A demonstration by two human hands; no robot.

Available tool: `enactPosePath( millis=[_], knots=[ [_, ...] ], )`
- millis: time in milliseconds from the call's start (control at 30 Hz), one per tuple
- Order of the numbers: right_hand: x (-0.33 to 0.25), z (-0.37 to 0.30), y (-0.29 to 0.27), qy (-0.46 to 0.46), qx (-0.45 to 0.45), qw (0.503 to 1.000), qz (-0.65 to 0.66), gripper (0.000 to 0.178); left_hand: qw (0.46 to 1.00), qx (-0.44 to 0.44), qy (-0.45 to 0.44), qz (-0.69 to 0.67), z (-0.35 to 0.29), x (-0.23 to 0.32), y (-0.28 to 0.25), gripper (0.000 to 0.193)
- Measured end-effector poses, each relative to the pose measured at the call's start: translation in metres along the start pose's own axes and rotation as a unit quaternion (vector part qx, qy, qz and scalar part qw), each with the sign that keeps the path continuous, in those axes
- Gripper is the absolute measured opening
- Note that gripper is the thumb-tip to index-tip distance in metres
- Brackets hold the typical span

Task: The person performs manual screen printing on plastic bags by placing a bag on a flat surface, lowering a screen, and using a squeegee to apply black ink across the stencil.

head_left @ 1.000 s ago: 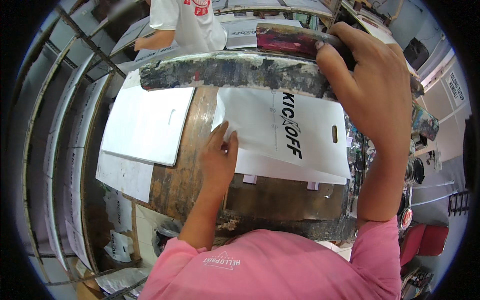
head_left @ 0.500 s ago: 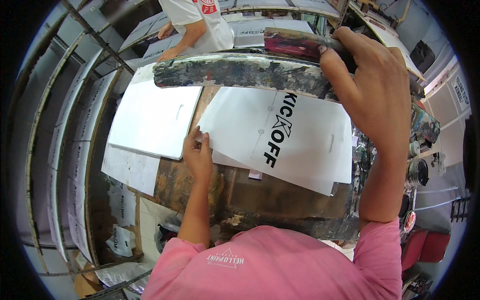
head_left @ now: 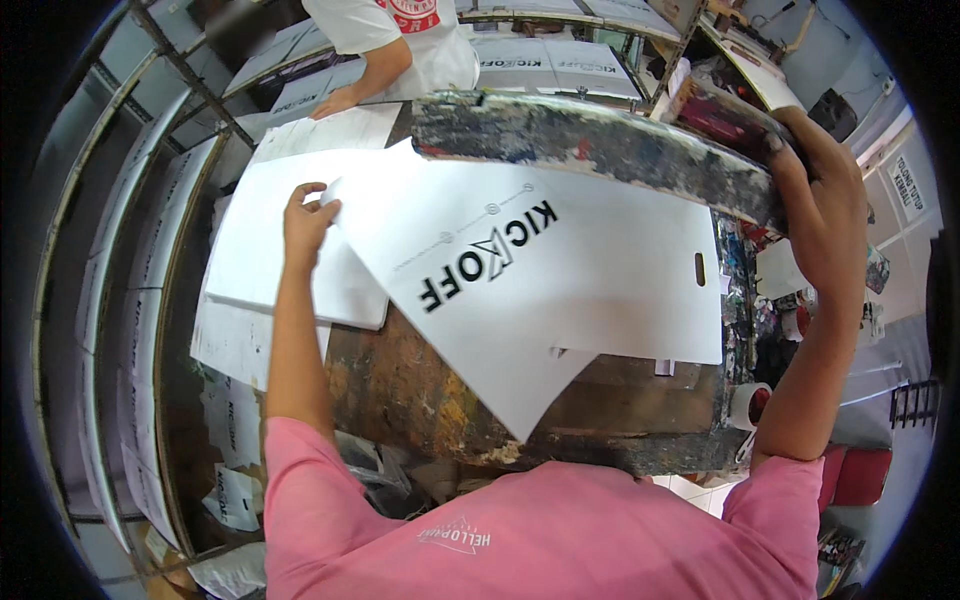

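Observation:
My left hand (head_left: 308, 225) pinches the upper left corner of a white printed bag (head_left: 480, 330), flat and thin, with bold black lettering. The bag hangs slanted, one corner reaching toward the table's near edge. Beneath it lies another white bag (head_left: 650, 290) with an oval handle slot. Above both, a paint-stained screen frame (head_left: 590, 140) is tilted up. My right hand (head_left: 825, 200) is closed around a squeegee (head_left: 725, 115) with a dark red stained blade, at the frame's right end. Whether it also grips the frame cannot be told. At left rests a stack of white bags (head_left: 290, 260).
A co-worker in a white shirt (head_left: 430, 50) stands across the worn wooden table (head_left: 400, 390), one hand by the stack. Metal racks (head_left: 165, 330) with printed bags line the left side. Containers (head_left: 750, 405) sit at the table's right edge. A red chair (head_left: 860, 475) stands behind.
My left hand has drawn the printed bag left and up, turning it over the stack. My right hand has moved right with the squeegee, and the frame has shifted right.

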State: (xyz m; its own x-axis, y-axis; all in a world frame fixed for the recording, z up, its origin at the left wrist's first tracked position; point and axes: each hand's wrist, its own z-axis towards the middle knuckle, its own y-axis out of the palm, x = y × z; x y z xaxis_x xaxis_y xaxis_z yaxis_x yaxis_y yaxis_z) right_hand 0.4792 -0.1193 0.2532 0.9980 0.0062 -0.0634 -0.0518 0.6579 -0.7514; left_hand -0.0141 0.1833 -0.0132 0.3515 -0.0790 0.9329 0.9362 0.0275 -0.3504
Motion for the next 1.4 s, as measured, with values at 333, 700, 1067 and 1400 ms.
enactPosePath(
  millis=[333, 700, 1067, 1400],
  knots=[
    [-0.002, -0.012, 0.000, 0.024, -0.008, 1.000, -0.007, 0.042, 0.974, 0.125, 0.036, 0.186, 0.143, -0.090, -0.118, 0.086],
    [-0.015, -0.033, 0.004, 0.055, 0.010, 0.998, 0.002, 0.046, 0.977, -0.135, 0.163, 0.005, -0.032, 0.081, 0.030, 0.064],
    [-0.010, -0.166, 0.047, -0.068, -0.273, 0.959, 0.041, 0.055, 0.962, -0.219, 0.007, -0.164, -0.282, 0.119, 0.110, 0.107],
    [0.087, -0.103, 0.255, -0.106, -0.154, 0.982, 0.029, 0.043, 0.974, -0.141, 0.122, 0.126, -0.307, -0.003, 0.130, 0.121]
  ],
)
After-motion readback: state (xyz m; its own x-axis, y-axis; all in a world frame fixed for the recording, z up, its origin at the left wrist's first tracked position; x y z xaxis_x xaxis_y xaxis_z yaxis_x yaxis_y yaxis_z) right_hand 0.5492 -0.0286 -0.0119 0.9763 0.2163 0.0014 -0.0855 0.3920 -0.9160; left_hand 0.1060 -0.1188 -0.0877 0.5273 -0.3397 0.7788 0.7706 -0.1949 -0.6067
